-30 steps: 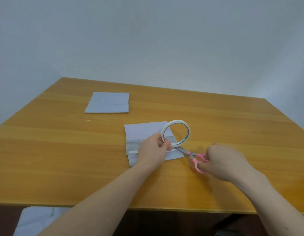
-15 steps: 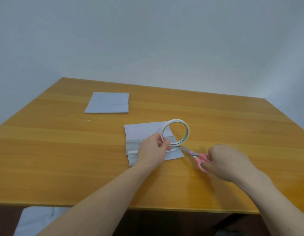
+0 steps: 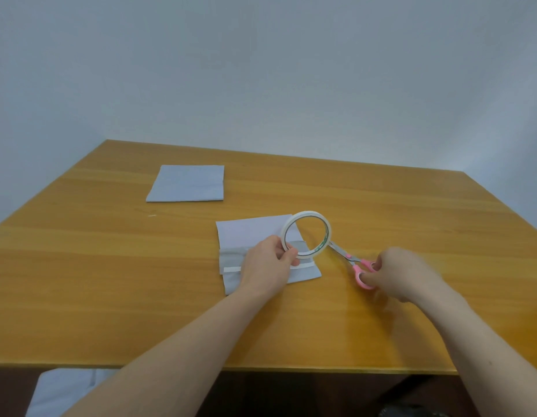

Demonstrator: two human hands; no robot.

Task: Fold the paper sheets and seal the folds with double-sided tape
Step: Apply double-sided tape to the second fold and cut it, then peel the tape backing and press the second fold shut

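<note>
On tape roll [image 3: 307,234] in left hand [image 3: 268,263], unreadable green print

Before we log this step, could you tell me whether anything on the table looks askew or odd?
Nothing stands out. The left hand holds the tape roll upright over the half-folded sheet, the right hand holds the pink scissors, and the folded sheet lies flat at the far left.
</note>
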